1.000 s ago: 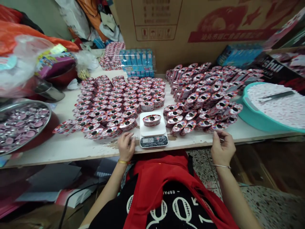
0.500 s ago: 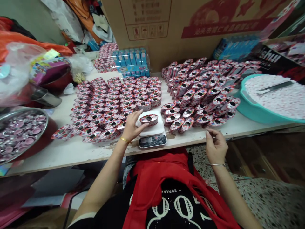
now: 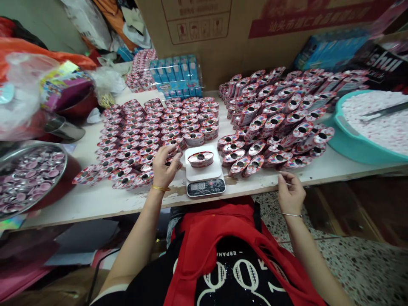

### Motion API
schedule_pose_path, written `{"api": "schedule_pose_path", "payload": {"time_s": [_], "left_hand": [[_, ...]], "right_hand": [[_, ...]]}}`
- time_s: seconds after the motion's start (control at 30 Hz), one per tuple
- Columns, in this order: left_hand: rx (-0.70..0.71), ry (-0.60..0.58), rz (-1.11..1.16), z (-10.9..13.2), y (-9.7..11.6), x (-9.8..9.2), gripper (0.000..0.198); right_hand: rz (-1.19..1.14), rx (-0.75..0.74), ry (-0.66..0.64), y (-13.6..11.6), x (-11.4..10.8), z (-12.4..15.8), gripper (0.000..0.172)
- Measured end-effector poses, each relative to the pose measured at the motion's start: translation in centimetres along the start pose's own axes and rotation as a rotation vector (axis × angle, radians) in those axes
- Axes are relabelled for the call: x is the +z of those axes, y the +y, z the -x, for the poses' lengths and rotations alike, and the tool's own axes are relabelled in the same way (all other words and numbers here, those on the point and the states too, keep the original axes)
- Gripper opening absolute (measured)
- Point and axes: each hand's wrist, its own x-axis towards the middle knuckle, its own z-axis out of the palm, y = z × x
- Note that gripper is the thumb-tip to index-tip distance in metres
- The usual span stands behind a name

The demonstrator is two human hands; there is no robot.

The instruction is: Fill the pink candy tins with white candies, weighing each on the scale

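A small oval tin (image 3: 200, 159), patterned red and pink with a dark round hole on top, sits on the white digital kitchen scale (image 3: 205, 172). The scale's display is lit. Just left of it is my left hand (image 3: 164, 168), thumb and fingers apart, over the front edge of the rows of matching tins (image 3: 149, 140). Whether its fingertips touch one of those tins, I cannot tell. My right hand (image 3: 291, 194) hovers by the table's front edge, fingers curled and pressed together; a small pale bit seems to show between them.
More tins (image 3: 274, 121) stand tilted in a cluster right of the scale. A turquoise basin (image 3: 353, 146) holds small pale pieces and a metal tool (image 3: 387, 111). At left stands a metal bowl (image 3: 65, 170) of pinkish caps. Blue packs (image 3: 177, 78) lean against a cardboard box (image 3: 242, 63).
My left hand has let go of the tin on the scale and moved left. The scale's reading has changed. My right hand stays nearly in place, and the view has shifted slightly.
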Motion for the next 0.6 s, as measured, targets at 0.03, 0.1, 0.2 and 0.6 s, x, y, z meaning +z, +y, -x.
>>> {"api": "schedule_pose_path", "payload": {"time_s": [0.03, 0.1, 0.2, 0.6], "left_hand": [[0.005, -0.007, -0.003, -0.1, 0.1, 0.1, 0.029], [0.009, -0.029, -0.001, -0.3, 0.2, 0.4, 0.029], [0.009, -0.067, 0.014, -0.6, 0.3, 0.9, 0.029], [0.288, -0.566, -0.087, -3.3, 1.7, 3.3, 0.040]], "right_hand": [[-0.009, 0.006, -0.001, 0.2, 0.0, 0.0, 0.030], [-0.025, 0.024, -0.002, 0.5, 0.2, 0.0, 0.031], [-0.050, 0.062, -0.011, 0.9, 0.5, 0.0, 0.032], [-0.057, 0.140, -0.077, 1.3, 1.0, 0.1, 0.031]]}}
